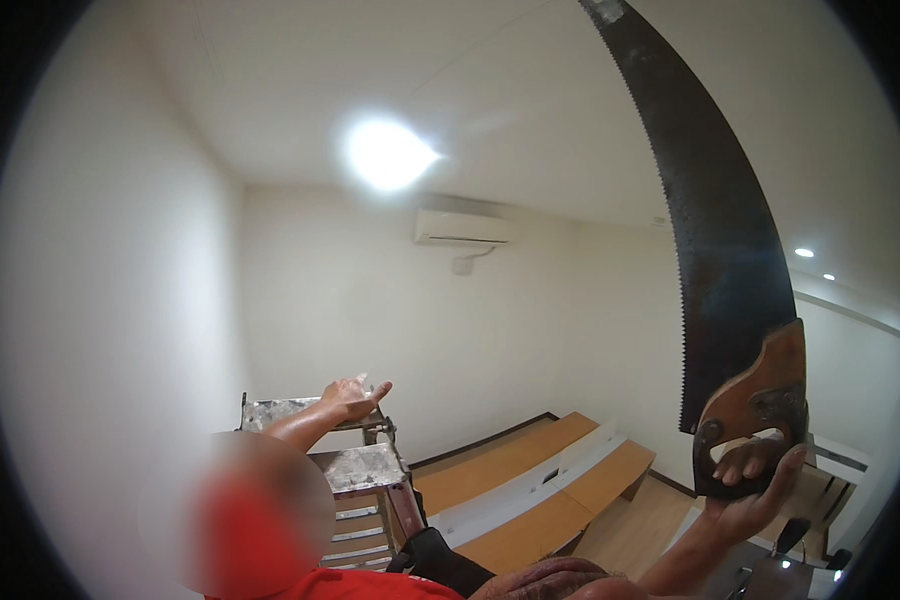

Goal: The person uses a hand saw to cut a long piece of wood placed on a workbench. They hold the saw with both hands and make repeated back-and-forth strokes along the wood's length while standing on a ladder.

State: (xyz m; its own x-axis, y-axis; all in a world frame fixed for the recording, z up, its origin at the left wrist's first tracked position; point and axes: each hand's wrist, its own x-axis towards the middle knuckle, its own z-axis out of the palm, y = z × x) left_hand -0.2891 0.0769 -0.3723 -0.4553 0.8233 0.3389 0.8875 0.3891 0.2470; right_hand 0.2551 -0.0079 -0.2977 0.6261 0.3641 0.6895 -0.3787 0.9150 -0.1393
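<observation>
My right hand [760, 475] is closed round the wooden handle [757, 375] of a handsaw [710, 190]. The saw stands nearly upright, its dark, worn blade rising to the top edge with teeth toward the left. Several fingertips show through the handle's opening. Farther left, my left hand [358, 398] reaches out over the top of a paint-spattered metal stepladder [365, 468]. Its thumb points right, apart from the other fingers, so it looks open. A small pale spot shows at its fingers; I cannot tell what it is. A blur covers part of the left arm.
Long brown desks [515, 480] with a white centre strip stand below, by the far wall. A wall air conditioner [462, 228] hangs high beneath the ceiling, near a bright ceiling light [390, 153]. Close on the left is a white wall [110, 300]. Dark furniture [785, 570] shows at lower right.
</observation>
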